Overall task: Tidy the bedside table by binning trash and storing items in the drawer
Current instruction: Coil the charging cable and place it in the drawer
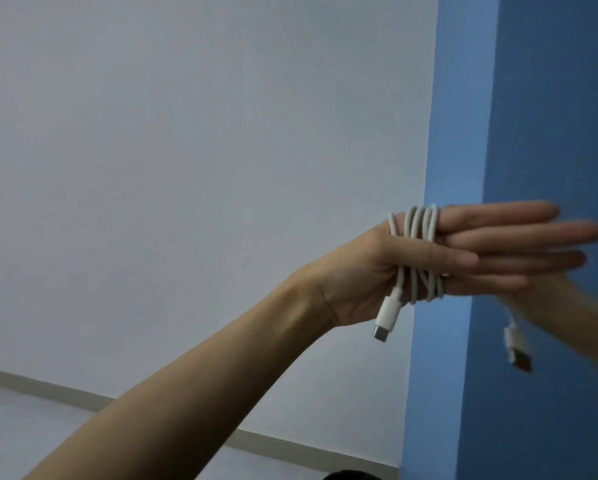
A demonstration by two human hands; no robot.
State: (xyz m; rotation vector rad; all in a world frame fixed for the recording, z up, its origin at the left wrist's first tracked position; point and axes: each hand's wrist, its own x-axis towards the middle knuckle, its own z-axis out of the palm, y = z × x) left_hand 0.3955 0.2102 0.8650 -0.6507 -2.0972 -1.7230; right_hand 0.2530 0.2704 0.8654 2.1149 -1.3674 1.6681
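- The left hand (429,261) is raised in mid-air, its four fingers straight and pointing right, with a thin white charging cable (417,225) wound in several loops around them.
- The left thumb lies across the loops and pins them against the fingers, so this hand grips the cable.
- One end, a white narrow plug (385,323), hangs free just below the palm's lower edge.
- The other end, a white wider plug with an orange tip (518,352), dangles lower on the right, blurred.
- The right hand (547,299) sits behind the left fingers, smeared and mostly hidden; I cannot tell whether it is open or closed.
- Behind the hands, a pale grey wall (186,133) meets a blue wall panel (550,98) along a vertical edge.
- A beige skirting strip (48,388) runs along the grey floor (13,431), which shows open room at lower left.
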